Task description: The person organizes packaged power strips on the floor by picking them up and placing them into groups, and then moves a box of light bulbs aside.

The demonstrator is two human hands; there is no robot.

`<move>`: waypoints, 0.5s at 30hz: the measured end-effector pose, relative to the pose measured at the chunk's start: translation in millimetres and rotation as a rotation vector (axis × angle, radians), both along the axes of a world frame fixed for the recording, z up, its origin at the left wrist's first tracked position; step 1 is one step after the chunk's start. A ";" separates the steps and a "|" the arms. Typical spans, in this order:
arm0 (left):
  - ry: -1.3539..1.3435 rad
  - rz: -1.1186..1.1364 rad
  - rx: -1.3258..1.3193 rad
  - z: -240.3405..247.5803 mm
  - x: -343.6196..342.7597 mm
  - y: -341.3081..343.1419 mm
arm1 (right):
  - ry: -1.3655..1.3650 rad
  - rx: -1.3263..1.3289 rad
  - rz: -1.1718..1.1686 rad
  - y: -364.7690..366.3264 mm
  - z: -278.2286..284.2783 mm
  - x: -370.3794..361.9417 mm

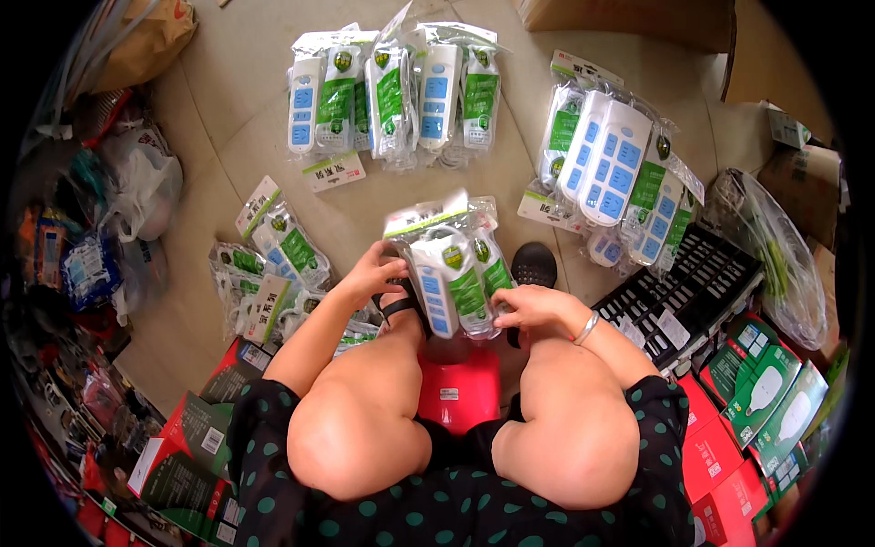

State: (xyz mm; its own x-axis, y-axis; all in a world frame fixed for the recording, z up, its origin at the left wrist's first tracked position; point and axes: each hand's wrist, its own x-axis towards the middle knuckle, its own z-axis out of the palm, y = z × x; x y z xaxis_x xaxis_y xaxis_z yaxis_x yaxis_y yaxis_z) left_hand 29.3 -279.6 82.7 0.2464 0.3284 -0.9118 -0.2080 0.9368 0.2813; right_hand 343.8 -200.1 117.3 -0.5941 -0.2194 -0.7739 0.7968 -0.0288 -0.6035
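Note:
Between my knees are bagged power strips (467, 290) in clear plastic, white with blue sockets and a green label. My left hand (375, 273) grips the bag's left edge, thumb and fingers bent onto it. At the lower right edge, my right hand (533, 308) holds the bag with curled fingers; a bangle circles that wrist. The bag's top card is slightly blurred. Beneath it sits a red plastic stool (458, 392), partly hidden by my legs. How many strips the bags hold cannot be made out.
More bagged power strips (390, 100) lie at the far middle, with another pile (609, 155) at far right and one (278, 260) at left. A black slotted crate (688, 292) stands right. Bulb boxes (766, 387) flank me; plastic bags and goods (91, 246) crowd the left.

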 end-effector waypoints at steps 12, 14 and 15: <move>-0.014 -0.665 -0.029 -20.7 -3.3 -31.7 | 0.124 -0.200 -0.115 -0.2 4.4 -13.8; 0.522 -0.513 0.335 -29.2 -31.6 -30.1 | 0.057 -0.230 -0.276 -1.8 2.4 -10.7; 0.932 -0.428 0.511 -30.3 -45.9 -25.4 | 0.064 -0.226 -0.385 -3.8 1.4 -6.5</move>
State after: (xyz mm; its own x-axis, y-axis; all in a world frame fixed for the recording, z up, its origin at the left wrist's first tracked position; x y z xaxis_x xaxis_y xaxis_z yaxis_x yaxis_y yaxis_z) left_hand -16.6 -305.0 52.4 -0.2740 0.7650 -0.5829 0.5893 0.6125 0.5268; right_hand 337.3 -203.9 118.7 -0.7104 -0.1327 -0.6912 0.6638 -0.4528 -0.5953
